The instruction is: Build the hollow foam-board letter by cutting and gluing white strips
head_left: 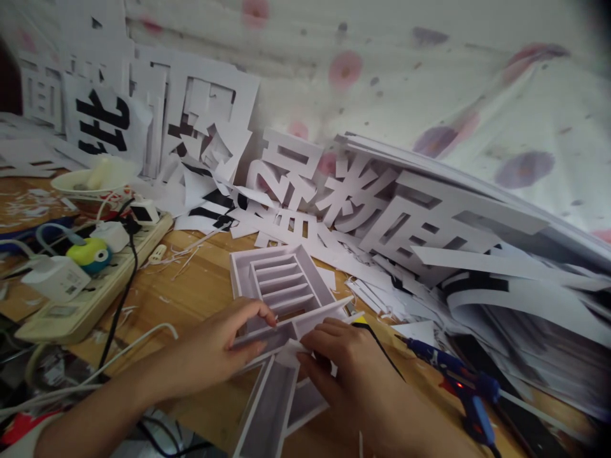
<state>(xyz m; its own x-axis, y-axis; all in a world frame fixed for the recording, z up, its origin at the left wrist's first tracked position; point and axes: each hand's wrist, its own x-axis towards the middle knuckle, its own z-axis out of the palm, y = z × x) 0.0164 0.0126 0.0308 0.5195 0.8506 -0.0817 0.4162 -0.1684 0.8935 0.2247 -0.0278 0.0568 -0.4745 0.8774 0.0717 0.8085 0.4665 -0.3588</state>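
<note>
A hollow white foam-board character [315,270] with thin raised walls lies open side up on the table in front of me. At its left edge is my left hand [224,340], thumb and index finger apart, the fingertips close to a wall; I see nothing held between them. My right hand [341,356] bends over the lower part of the character. Its thumb and fingers pinch a small white foam-board piece [289,353] at the junction of the channels. The right fingers partly cover the walls beneath them.
A blue hot glue gun [458,375] with a lit red light lies at right. On the left are a power strip [95,286] with chargers and cables, and a bowl [90,181]. Cut white characters [353,191] and sheets lean along the back; scraps litter the wooden table [191,280].
</note>
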